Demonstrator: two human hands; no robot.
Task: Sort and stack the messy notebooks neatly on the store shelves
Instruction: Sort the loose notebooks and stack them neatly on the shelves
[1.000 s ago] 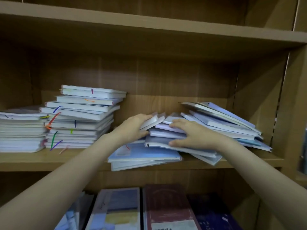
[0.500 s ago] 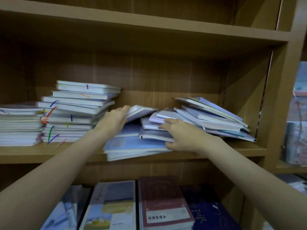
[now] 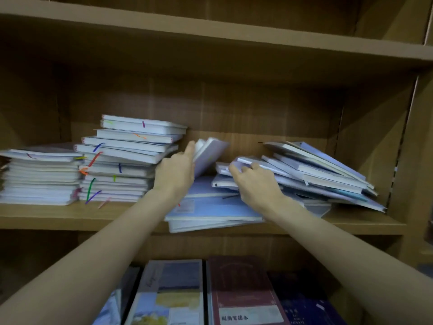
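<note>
My left hand (image 3: 176, 171) grips a small pale lilac notebook (image 3: 209, 153) and tilts it up on edge in the middle of the wooden shelf (image 3: 58, 216). My right hand (image 3: 254, 184) has its fingers curled over the left edge of a messy, leaning pile of pale blue and lilac notebooks (image 3: 316, 174). Under both hands lie wide light-blue notebooks (image 3: 210, 209) that jut over the shelf's front edge. Two neater stacks stand at the left: a tall one with coloured ribbons (image 3: 124, 160) and a lower one (image 3: 37, 177).
The shelf board above (image 3: 210, 38) hangs low over the stacks. The upright side panel (image 3: 407, 146) closes the bay on the right. On the shelf below stand larger books, a pale blue one (image 3: 168, 294), a maroon one (image 3: 246, 292) and a dark blue one (image 3: 311, 303).
My left hand has lifted the small lilac notebook from flat on the pile to steeply tilted. My right hand slid from the pile's front up onto its upper left edge.
</note>
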